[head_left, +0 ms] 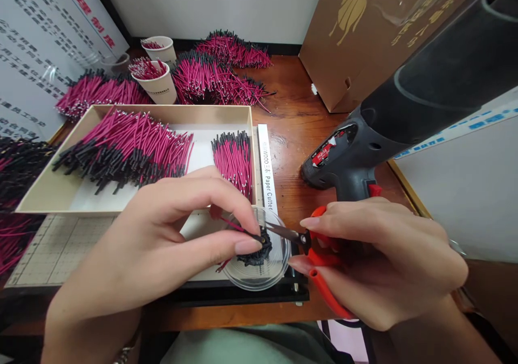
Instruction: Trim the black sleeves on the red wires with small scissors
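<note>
My left hand (174, 234) pinches a thin red wire (233, 224) whose black end sticks out between thumb and forefinger. Under the fingertips stands a round clear plastic dish (279, 261), with small black pieces (254, 256) heaped in it. My right hand (384, 250) is closed round red-handled scissors (329, 294). Their blades point left and reach over the dish, close to my left fingertips and the wire's black end. Part of the handles is hidden by my right fingers.
A cream box (133, 211) of red-and-black wires lies behind my left hand, on a paper cutter (267, 169). Paper cups (159, 86) and wire piles (202, 78) stand farther back. A black heat gun (348, 153) and a brown carton (343, 45) are at right.
</note>
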### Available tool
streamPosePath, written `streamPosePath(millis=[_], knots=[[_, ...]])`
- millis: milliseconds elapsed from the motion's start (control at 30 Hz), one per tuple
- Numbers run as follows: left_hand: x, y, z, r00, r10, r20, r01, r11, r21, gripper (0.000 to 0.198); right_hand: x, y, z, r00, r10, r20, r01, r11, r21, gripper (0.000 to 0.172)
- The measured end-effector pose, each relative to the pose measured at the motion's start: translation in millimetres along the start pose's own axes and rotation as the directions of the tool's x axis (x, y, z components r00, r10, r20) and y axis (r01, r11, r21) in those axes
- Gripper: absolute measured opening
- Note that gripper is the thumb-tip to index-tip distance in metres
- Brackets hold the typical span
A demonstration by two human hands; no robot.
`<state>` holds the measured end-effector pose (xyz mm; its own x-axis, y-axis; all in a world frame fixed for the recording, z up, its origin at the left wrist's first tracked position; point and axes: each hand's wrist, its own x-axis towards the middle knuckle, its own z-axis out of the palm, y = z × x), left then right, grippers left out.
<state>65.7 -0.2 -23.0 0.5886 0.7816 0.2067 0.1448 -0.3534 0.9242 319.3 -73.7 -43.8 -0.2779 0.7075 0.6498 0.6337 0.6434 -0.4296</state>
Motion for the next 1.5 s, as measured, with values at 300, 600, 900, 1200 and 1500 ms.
streamPosePath(millis=[300, 600, 900, 1200, 1500], knots=[[1.3, 1.6, -0.1, 1.0, -0.015, 0.007, 0.015, 1.0, 0.0, 0.016, -1.6, 3.2, 1.8, 0.997, -0.038, 0.063, 0.031, 0.993, 0.11, 0.012], [1.4, -0.2, -2.2, 0.999, 0.032, 0.022, -0.033, 0.999, 0.026, 0.014, -2.9, 3.1, 0.8, 0.998, -0.037, 0.053, 0.031, 0.994, 0.105, 0.008], [5.6, 4.5, 1.4, 1.0, 0.005, 0.012, -0.005, 1.0, 0.019, 0.014, -1.6, 3.8, 1.4, 0.998, -0.037, 0.055, 0.031, 0.994, 0.109, 0.01], [1.8, 1.1, -1.2, 1.0, -0.007, 0.007, 0.007, 1.0, 0.008, 0.014, -3.9, 3.8, -0.3, 0.995, -0.062, 0.081, 0.059, 0.998, 0.036, 0.012], [2.9, 1.8, -0.9, 1.0, 0.017, 0.011, -0.017, 1.0, 0.016, 0.014, -3.5, -2.9, -2.5, 0.997, 0.038, 0.06, -0.041, 0.998, 0.04, 0.011]])
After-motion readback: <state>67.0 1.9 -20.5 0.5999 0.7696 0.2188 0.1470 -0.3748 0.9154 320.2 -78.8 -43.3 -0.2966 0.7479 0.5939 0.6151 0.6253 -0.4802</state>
